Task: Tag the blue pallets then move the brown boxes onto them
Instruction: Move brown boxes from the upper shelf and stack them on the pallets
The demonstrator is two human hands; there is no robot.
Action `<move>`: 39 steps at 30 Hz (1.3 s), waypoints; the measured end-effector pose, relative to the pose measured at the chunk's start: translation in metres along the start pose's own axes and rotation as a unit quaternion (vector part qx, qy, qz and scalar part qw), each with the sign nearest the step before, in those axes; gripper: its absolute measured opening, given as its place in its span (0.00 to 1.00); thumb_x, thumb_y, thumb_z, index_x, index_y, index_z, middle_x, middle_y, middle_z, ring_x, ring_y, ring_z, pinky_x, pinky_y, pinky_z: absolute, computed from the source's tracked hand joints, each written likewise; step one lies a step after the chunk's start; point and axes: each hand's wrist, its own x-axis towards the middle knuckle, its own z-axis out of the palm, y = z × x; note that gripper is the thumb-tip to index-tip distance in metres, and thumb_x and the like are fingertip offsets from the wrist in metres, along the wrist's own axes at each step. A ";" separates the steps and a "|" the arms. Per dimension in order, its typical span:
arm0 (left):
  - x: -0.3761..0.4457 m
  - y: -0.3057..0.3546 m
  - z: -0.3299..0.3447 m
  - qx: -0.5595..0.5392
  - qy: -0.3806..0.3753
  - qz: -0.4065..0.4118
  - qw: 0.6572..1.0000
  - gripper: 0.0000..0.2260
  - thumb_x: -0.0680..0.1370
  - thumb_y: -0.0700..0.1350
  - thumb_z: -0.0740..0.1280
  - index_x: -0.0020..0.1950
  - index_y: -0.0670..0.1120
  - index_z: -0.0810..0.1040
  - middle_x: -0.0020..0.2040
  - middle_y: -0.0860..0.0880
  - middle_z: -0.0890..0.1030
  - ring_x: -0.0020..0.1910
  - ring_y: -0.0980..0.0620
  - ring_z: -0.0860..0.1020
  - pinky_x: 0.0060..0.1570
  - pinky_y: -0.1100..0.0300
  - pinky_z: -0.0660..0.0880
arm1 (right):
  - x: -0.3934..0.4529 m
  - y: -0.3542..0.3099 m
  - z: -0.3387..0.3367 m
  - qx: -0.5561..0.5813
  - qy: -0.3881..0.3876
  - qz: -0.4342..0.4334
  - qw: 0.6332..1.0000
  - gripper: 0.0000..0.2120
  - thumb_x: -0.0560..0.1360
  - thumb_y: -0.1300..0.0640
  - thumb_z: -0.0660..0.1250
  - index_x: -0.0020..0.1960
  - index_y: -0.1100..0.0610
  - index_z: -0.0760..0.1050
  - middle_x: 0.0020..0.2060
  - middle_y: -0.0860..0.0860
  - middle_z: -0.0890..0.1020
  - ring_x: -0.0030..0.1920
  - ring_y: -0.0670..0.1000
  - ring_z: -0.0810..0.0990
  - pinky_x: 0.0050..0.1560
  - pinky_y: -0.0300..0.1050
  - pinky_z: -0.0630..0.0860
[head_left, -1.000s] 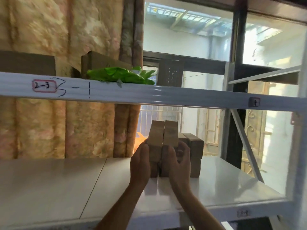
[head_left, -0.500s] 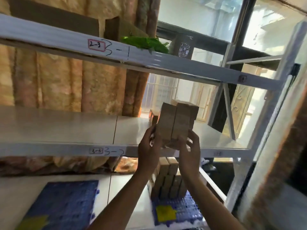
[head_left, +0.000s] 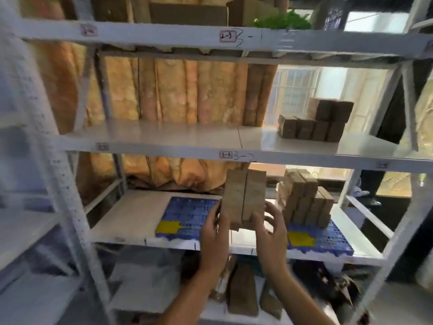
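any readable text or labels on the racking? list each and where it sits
"2-3" on a red-bordered sticker, upper shelf beam, with handwritten "3 - 1" beside it.
"3-3" on a sticker, middle shelf beam, with handwritten "3 - 2" beside it.
Other beam stickers: too blurred to read.
Yellow tags on the pallets: no legible text.

Two pallets (head_left: 187, 214) lie side by side on the lower shelf (head_left: 131, 214) (right one (head_left: 332, 238) bears stacked boxes (head_left: 304, 200)); more boxes (head_left: 316, 123) sit on the shelf above (head_left: 187, 134).

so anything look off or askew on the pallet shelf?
Nothing damaged or spilled. The stack on the right blue pallet is stepped and uneven, taller at its left. The left blue pallet carries no boxes. Both hands hold two brown boxes upright.
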 end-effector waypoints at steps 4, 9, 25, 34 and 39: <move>0.013 -0.041 -0.066 0.039 0.023 -0.042 0.998 0.10 0.83 0.56 0.63 0.63 0.67 0.75 0.60 0.63 0.81 0.59 0.64 0.79 0.55 0.66 0.78 | -0.026 0.034 0.072 -0.006 -0.032 0.067 0.997 0.16 0.82 0.52 0.68 0.69 0.45 0.73 0.62 0.43 0.79 0.60 0.45 0.79 0.48 0.34 0.77; 0.085 -0.096 -0.140 0.038 0.043 -0.092 0.994 0.08 0.82 0.53 0.65 0.60 0.64 0.77 0.58 0.61 0.80 0.56 0.65 0.80 0.50 0.68 0.78 | -0.010 0.084 0.182 -0.009 -0.061 0.145 0.987 0.17 0.80 0.46 0.69 0.68 0.41 0.73 0.58 0.40 0.80 0.58 0.45 0.80 0.56 0.48 0.81; 0.342 -0.300 -0.206 0.199 -0.009 -0.207 0.958 0.33 0.77 0.72 0.54 0.72 0.53 0.76 0.67 0.50 0.81 0.63 0.47 0.80 0.63 0.46 0.78 | 0.136 0.252 0.397 -0.069 -0.072 0.260 0.961 0.12 0.82 0.54 0.68 0.65 0.50 0.81 0.50 0.44 0.87 0.44 0.37 0.85 0.39 0.34 0.81; 0.371 -0.322 -0.183 0.211 -0.028 -0.263 0.941 0.21 0.84 0.57 0.60 0.74 0.49 0.73 0.70 0.45 0.78 0.68 0.43 0.76 0.67 0.50 0.73 | 0.174 0.306 0.406 -0.161 -0.075 0.276 0.945 0.13 0.83 0.53 0.67 0.65 0.54 0.82 0.56 0.48 0.86 0.53 0.47 0.84 0.46 0.37 0.79; 0.372 -0.329 -0.191 0.205 -0.056 -0.278 0.937 0.24 0.83 0.60 0.61 0.75 0.50 0.73 0.70 0.46 0.78 0.68 0.44 0.77 0.66 0.47 0.75 | 0.171 0.306 0.406 -0.173 -0.085 0.282 0.940 0.16 0.83 0.51 0.66 0.69 0.53 0.79 0.59 0.49 0.85 0.55 0.48 0.83 0.54 0.46 0.80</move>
